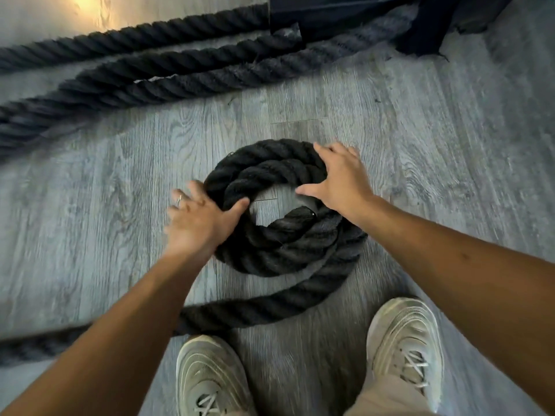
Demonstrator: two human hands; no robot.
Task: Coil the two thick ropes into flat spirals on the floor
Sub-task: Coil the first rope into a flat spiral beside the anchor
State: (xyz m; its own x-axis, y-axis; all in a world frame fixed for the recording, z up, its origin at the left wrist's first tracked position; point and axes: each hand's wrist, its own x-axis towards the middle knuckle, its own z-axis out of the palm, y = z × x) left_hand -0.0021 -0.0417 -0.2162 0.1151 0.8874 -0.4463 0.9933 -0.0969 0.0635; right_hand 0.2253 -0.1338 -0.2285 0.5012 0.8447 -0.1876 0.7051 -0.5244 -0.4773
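Both arms extended forward and down. Left hand (199, 219) flat, fingers spread, thumb angled inward, ring on one finger. Right hand (339, 178) flat, fingers splayed, thumb stretched toward the left. Forearms bare.

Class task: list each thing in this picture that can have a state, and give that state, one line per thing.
coil: partly wound, flat on the floor, centre open
rope tail: uncoiled, trailing left
straight ropes: stretched out, uncoiled
left hand: fingers spread, pressing the coil
right hand: fingers spread, pressing the coil

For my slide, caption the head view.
Both hands, left and right, press a half-wound rope coil on grey floor.
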